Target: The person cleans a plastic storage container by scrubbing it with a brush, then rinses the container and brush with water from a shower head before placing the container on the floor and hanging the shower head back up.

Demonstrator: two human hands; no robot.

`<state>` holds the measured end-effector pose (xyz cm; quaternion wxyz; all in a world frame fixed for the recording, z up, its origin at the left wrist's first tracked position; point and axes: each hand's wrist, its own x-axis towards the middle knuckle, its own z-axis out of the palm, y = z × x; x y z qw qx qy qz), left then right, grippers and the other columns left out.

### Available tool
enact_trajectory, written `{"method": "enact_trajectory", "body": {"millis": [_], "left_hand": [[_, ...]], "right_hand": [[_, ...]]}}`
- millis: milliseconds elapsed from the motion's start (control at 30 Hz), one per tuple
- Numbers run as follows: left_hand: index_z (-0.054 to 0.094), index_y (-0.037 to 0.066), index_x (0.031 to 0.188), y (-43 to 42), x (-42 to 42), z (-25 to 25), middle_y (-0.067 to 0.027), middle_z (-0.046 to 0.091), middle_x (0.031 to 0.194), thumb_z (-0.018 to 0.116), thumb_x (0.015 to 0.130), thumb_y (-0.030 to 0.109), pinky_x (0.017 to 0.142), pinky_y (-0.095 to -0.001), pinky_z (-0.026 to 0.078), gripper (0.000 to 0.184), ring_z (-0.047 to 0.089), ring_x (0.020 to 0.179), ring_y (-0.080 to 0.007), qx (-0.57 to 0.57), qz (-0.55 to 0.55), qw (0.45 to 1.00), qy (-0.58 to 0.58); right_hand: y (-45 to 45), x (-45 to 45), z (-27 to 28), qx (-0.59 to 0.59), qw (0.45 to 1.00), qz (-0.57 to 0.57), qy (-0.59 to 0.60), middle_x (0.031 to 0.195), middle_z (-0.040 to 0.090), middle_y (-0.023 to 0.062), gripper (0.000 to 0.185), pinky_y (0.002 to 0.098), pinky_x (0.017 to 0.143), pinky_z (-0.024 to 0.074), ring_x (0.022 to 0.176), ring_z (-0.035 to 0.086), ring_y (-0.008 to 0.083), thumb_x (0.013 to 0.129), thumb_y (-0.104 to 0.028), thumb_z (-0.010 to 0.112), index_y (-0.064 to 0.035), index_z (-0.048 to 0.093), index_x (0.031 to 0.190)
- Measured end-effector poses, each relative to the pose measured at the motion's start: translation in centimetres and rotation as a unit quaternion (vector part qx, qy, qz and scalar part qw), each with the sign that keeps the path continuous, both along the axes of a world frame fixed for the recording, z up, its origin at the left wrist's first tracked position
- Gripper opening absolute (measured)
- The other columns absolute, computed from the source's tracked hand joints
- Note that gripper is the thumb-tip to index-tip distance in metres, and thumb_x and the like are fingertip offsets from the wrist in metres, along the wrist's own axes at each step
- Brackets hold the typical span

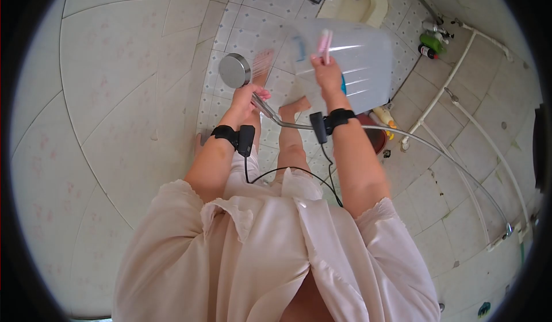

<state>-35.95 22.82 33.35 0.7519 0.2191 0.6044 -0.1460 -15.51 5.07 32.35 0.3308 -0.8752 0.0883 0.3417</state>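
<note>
My left hand (251, 96) is wrapped round the metal handle of a shower head (234, 71). Fine streaks of water leave its face toward the right, over the tiled floor. In my right hand (329, 76) is a pink and white brush (325, 43), held by its lower end in front of a large translucent plastic bin (368, 63). The bin lies tilted on the floor; whether the bristles touch it I cannot tell. A bit of something blue shows beside my right wrist, partly hidden.
A squat toilet (376, 3) lies behind the bin. Green and dark bottles (431, 43) stand at the right wall. White pipes (445, 86) run along that wall, and the shower hose (437, 141) crosses to it. A reddish basin (376, 138) and a yellow-white bottle (383, 117) sit beside the bin.
</note>
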Motion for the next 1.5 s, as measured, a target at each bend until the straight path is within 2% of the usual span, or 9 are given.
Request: {"method": "enact_trajectory", "body": {"millis": [333,467,567,667,800,967,1300,1400,1500], "left_hand": [[0.064,0.0,0.093,-0.3,1.7,5.1,-0.018,0.071,0.097,0.06,0.087,0.002,0.086,-0.0335,0.056,0.007,0.069,0.092,-0.0252,-0.017,-0.148,0.978,-0.147],[0.066,0.001,0.092,-1.9,3.8,7.6,-0.0142,0.072,0.093,0.062,0.086,0.004,0.084,-0.0341,0.055,0.008,0.07,0.09,-0.0233,-0.022,-0.183,0.965,-0.187],[0.065,0.001,0.094,-4.3,5.8,12.0,-0.0134,0.071,0.092,0.062,0.088,0.002,0.087,-0.0347,0.056,0.007,0.071,0.093,-0.0244,-0.045,-0.235,0.947,-0.216],[0.067,0.002,0.092,-8.3,7.2,14.5,-0.0105,0.071,0.091,0.064,0.088,0.003,0.084,-0.0328,0.056,0.005,0.073,0.09,-0.0238,-0.068,-0.279,0.926,-0.246],[0.067,0.003,0.092,-13.3,9.6,17.5,-0.008,0.071,0.092,0.064,0.087,0.002,0.082,-0.0307,0.055,0.006,0.072,0.089,-0.0212,-0.08,-0.349,0.873,-0.331],[0.066,0.001,0.094,-15.9,12.2,20.0,-0.0093,0.072,0.093,0.062,0.088,0.003,0.084,-0.0316,0.057,0.007,0.071,0.092,-0.0201,0.049,-0.316,0.894,-0.315],[0.057,0.002,0.126,-17.4,12.2,25.8,-0.0111,0.07,0.112,0.063,0.093,0.012,0.087,-0.0356,0.058,0.035,0.071,0.102,-0.0226,0.029,-0.26,0.916,-0.303],[0.056,0.004,0.129,-17.7,13.2,25.4,-0.0103,0.069,0.113,0.064,0.097,0.02,0.087,-0.0372,0.058,0.037,0.069,0.103,-0.0216,0.027,-0.198,0.928,-0.316],[0.06,0.007,0.126,-17.8,14.7,26.4,-0.0091,0.068,0.112,0.064,0.099,0.024,0.088,-0.0371,0.057,0.032,0.068,0.101,-0.0209,0.004,-0.174,0.926,-0.335]], "right_hand": [[5.9,-1.2,3.7,-0.043,0.995,0.065,-0.062,0.09,0.074,0.02,0.042,0.0509,0.08,0.0544,0.093,0.071,0.043,0.093,-0.047,0.067,-0.0061,0.071,0.1],[4.2,1.5,4.3,0.115,0.986,-0.051,0.107,0.078,0.071,0.0106,0.039,0.0373,0.069,0.0537,0.074,0.069,0.0221,0.097,-0.04,0.067,-0.0032,0.075,0.108],[1.7,2.1,8.1,0.151,0.981,-0.099,0.075,0.084,0.07,0.0052,0.034,0.0306,0.069,0.0511,0.078,0.065,0.0125,0.101,-0.033,0.065,-0.0047,0.073,0.119],[-2.8,3.1,8.6,0.34,0.898,-0.207,0.187,0.097,0.07,0.0046,0.032,0.0293,0.072,0.0506,0.083,0.064,0.0129,0.105,-0.028,0.061,-0.0076,0.068,0.128],[-8.5,4.1,13.8,0.387,0.879,-0.222,0.168,0.106,0.069,0.0042,0.032,0.0282,0.072,0.0501,0.081,0.06,0.0124,0.107,-0.024,0.058,-0.0083,0.064,0.134],[-15.7,2.7,21.0,0.255,0.958,-0.066,0.115,0.1,0.069,0.0044,0.031,0.027,0.068,0.0505,0.083,0.062,0.0113,0.105,-0.026,0.059,-0.0084,0.066,0.13],[-20.2,-3.3,25.8,0.232,0.97,0.021,-0.062,0.095,0.073,0.0089,0.032,0.0325,0.072,0.0539,0.085,0.067,0.0155,0.102,-0.03,0.062,-0.0095,0.07,0.125],[-19.8,-4.8,26.2,0.185,0.964,0.094,-0.168,0.091,0.07,0.0023,0.034,0.0282,0.058,0.0505,0.077,0.064,0.0122,0.102,-0.032,0.064,-0.01,0.07,0.127],[-17.3,-7.4,31.0,0.175,0.975,0.01,-0.139,0.096,0.075,0.0131,0.041,0.0417,0.082,0.0536,0.088,0.071,0.0306,0.098,-0.042,0.066,-0.0078,0.071,0.121]]}}
